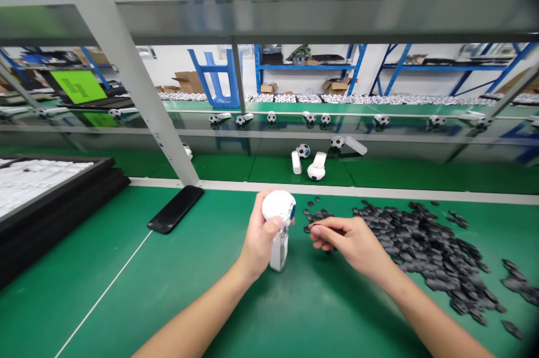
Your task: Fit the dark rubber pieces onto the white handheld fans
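Note:
My left hand is wrapped around a white handheld device with a round head and a narrower handle pointing down. A blue patch shows on the right side of its head. To the right, my right hand is closed in a pinch, with the thin edge of a small black piece at the fingertips; most of that piece is hidden. Just behind those fingertips lie a few loose black pieces. A wide heap of flat black pieces spreads over the green table beyond and beside my right hand.
A black phone lies on the green table at left, near stacked black trays of white parts. Beyond the pale table edge, white devices with football-patterned heads sit on a green belt. A slanted metal post rises at left.

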Demonstrator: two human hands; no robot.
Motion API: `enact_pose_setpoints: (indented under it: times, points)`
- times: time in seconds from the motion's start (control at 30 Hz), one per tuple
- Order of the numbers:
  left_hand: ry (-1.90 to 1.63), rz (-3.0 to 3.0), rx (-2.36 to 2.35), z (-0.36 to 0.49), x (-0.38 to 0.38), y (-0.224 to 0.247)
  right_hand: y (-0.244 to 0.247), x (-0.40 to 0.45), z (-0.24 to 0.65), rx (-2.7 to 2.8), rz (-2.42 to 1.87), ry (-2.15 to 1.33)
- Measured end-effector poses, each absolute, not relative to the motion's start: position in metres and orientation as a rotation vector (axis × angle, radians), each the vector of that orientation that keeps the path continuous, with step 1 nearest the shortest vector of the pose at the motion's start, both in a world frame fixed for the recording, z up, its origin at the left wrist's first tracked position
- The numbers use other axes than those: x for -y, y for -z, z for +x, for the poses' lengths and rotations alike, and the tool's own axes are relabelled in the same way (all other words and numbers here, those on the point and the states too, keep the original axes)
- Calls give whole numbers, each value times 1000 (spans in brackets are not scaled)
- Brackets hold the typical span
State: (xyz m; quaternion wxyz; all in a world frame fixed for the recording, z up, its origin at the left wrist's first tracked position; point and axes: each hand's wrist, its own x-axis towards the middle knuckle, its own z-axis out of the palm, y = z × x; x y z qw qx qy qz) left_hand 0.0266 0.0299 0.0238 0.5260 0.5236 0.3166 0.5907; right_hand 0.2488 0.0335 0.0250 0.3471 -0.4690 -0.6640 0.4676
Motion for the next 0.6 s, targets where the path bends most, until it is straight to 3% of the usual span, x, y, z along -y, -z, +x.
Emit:
enact_pose_setpoints:
  times: [0.3,0.5,0.6]
  points:
    - [-1222,2149,-1051,13,-33,-43,-46,-23,248,1607,-1095,-1267]
    - [-778,2266,-1249,12,-19,-54,-47,-17,245,1560,-1003,-1474]
    - [-748,2198,-1289,14,-14,-55,-50,-13,242,1607,-1061,-1420]
